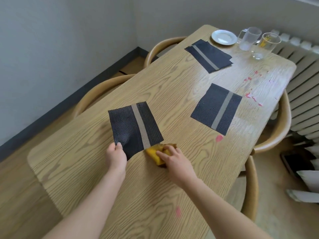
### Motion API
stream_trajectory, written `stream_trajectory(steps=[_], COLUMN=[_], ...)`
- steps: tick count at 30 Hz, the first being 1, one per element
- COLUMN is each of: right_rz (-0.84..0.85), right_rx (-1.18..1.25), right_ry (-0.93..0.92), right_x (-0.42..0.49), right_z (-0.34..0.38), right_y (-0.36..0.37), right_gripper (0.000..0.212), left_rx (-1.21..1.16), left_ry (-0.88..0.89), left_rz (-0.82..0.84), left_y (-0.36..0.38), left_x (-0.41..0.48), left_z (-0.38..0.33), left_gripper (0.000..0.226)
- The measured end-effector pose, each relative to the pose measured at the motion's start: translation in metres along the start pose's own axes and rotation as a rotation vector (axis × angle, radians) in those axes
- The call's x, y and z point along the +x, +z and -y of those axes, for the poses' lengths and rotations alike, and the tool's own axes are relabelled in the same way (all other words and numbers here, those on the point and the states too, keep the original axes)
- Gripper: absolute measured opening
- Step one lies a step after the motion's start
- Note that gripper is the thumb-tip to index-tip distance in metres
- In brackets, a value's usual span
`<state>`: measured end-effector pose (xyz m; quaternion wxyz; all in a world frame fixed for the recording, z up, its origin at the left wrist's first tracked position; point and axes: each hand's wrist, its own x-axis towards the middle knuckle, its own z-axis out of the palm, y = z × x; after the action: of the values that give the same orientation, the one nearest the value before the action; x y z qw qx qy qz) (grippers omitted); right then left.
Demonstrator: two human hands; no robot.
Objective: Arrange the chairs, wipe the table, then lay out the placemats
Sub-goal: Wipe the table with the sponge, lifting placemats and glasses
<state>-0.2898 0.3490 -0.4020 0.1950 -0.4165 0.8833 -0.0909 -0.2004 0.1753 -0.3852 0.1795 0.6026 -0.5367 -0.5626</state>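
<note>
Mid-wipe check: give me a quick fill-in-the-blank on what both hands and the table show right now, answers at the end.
1. The left hand pinches the corner of the nearest ____.
2. The right hand presses a ____-coloured cloth onto the table.
3. Pink stains on the wood show that wiping is ____.
4. At the far end, beside the small plate, stand ____ glass mugs.

Missing words: placemat; yellow; unfinished; two

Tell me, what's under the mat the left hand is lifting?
The left hand pinches the near mat by its corner. The yellow cloth under the right hand reaches its edge. Whatever lies beneath the mat stays covered.
</note>
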Motion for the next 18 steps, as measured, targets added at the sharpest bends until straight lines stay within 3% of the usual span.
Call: stream_trajectory(steps=[6, 9, 13, 18], right_rz=[-0.18, -0.218, -0.203, -0.033], right_rx=[0.078, 0.097, 0.055, 0.018], right_ry=[0.442, 0.549, 0.422, 0.127], right_x=[-0.016, -0.034, -0.052, -0.068], right_z=[-0.079, -0.082, -0.035, 0.014], right_y=[-0.025, -0.018, 0.004, 0.026], right_gripper=[0.062, 0.062, 0.061, 0.069], left_rx=[0.04, 0.066, 0.097, 0.134], left_ry=[0.005, 0.005, 0.023, -0.036], left_rz=[0.022, 0.04, 0.049, 0.114], left_y=[-0.004, -0.005, -0.001, 0.009], left_x=[-0.004, -0.004, -0.006, -0.012], left_z=[0.003, 0.005, 0.008, 0.008], left_gripper=[0.028, 0.027, 0.023, 0.038])
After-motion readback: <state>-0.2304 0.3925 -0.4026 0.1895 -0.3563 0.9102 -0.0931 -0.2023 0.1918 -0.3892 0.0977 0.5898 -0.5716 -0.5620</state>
